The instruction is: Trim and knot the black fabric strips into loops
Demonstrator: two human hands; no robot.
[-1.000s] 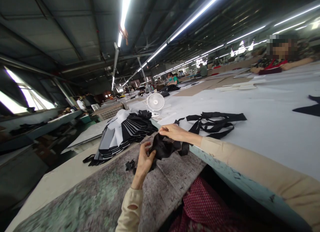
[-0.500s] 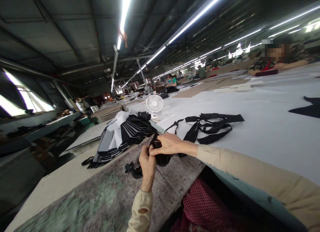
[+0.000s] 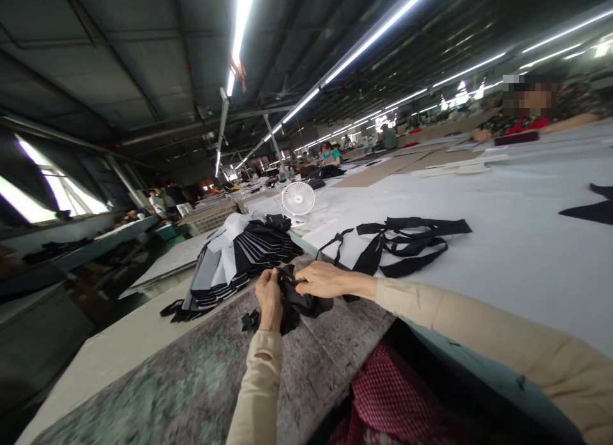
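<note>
A piece of black fabric (image 3: 313, 304) lies bunched on the stained board (image 3: 306, 381) in front of me. My left hand (image 3: 269, 298) pinches its left side with thumb and fingers. On the other side, my right hand (image 3: 323, 279) has its fingers closed on the same fabric, which stretches between the two hands. Small black scraps (image 3: 249, 320) rest beside my left wrist. Just beyond my hands is a fanned stack of black and grey cut fabric pieces (image 3: 239, 253). The edges of the held fabric are partly hidden by my fingers.
Black fabric strips (image 3: 407, 241) lie loosely on the white-covered table (image 3: 502, 241) to the right. A small white fan (image 3: 297, 199) stands behind the stack. Across the table at right, a person (image 3: 536, 122) leans on it. Other people work farther back.
My left hand has moved left and up, away from my right hand, with the fabric in its fingers. The hands were close together before; now fabric spans the gap.
</note>
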